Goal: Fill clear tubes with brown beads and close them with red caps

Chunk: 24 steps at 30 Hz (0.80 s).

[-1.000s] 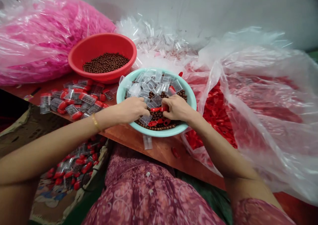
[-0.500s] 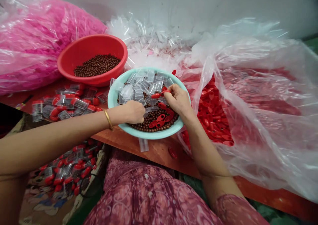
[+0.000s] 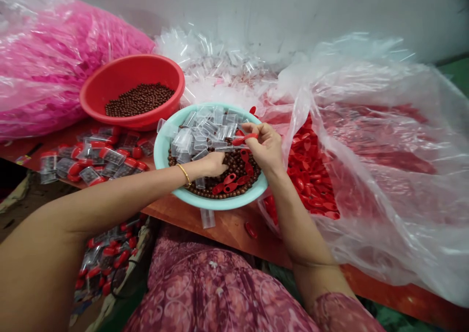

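Note:
A teal bowl (image 3: 161,146) on the wooden table holds brown beads (image 3: 234,162), clear plastic cases (image 3: 198,132) and several red caps (image 3: 230,179). My right hand (image 3: 266,147) is over the bowl's right side, its fingers pinched on a red cap (image 3: 245,138) and the end of a clear case. My left hand (image 3: 212,164), with a gold bangle at the wrist, lies in the bowl's middle with its fingers curled on that clear case, just above the beads.
A red bowl (image 3: 110,85) of brown beads stands behind, at the left. Filled, red-capped cases (image 3: 98,156) lie left of the teal bowl. A clear bag of red caps (image 3: 315,175) is on the right, a pink bag (image 3: 44,58) at the far left. One clear case (image 3: 207,218) lies at the table edge.
My right hand has lifted from the beads toward the bowl's far side with a red cap. My left hand has slid forward into the bowl's middle. The view has shifted slightly.

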{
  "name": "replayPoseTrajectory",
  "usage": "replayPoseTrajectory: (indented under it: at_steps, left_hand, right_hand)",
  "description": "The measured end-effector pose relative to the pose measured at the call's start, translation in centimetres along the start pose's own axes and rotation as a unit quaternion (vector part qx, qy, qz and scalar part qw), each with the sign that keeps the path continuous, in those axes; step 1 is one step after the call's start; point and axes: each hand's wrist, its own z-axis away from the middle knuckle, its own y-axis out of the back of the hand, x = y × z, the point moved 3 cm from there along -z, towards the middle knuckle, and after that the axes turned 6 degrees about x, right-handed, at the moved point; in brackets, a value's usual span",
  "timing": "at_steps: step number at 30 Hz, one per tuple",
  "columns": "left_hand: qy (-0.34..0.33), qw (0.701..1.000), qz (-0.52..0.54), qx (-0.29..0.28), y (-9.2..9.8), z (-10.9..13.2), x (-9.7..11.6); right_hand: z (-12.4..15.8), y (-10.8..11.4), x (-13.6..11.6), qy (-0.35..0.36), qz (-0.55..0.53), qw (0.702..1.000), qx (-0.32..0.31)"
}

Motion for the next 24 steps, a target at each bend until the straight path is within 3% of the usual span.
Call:
replayPoseTrajectory:
  at_steps: [3, 6, 11, 15, 19, 22, 24]
  left_hand:
    - [0.033, 0.98, 0.191, -0.043, 0.1, 0.5, -0.7]
    - [0.004, 0.927, 0.373, -0.032, 0.7, 0.9, -1.4]
    - [-0.077, 0.837, 0.542, -0.003, 2.1, 2.4, -1.8]
    - [-0.088, 0.783, 0.616, -0.005, 2.3, 4.3, -1.4]
    - [-0.076, 0.778, 0.624, 0.01, 1.5, 5.8, -1.7]
    - [-0.054, 0.784, 0.617, 0.035, 1.0, 6.4, -2.0]
    - [-0.044, 0.784, 0.619, 0.035, 0.8, 6.6, -2.1]
  right_hand:
    - [-0.1, 0.0, 0.1, -0.037, -0.091, 0.995, -0.027]
    - [0.1, 0.3, -0.2, -0.043, -0.143, 0.989, -0.013]
    - [0.3, 0.3, -0.3, -0.047, -0.151, 0.987, -0.018]
    - [0.1, 0.0, 0.1, -0.128, -0.15, 0.979, -0.053]
    - [0.6, -0.2, -0.6, -0.193, -0.115, 0.967, -0.117]
    - [1.8, -0.8, -1.7, -0.149, -0.052, 0.968, -0.197]
    - [2.6, -1.2, -2.4, -0.09, -0.005, 0.972, -0.218]
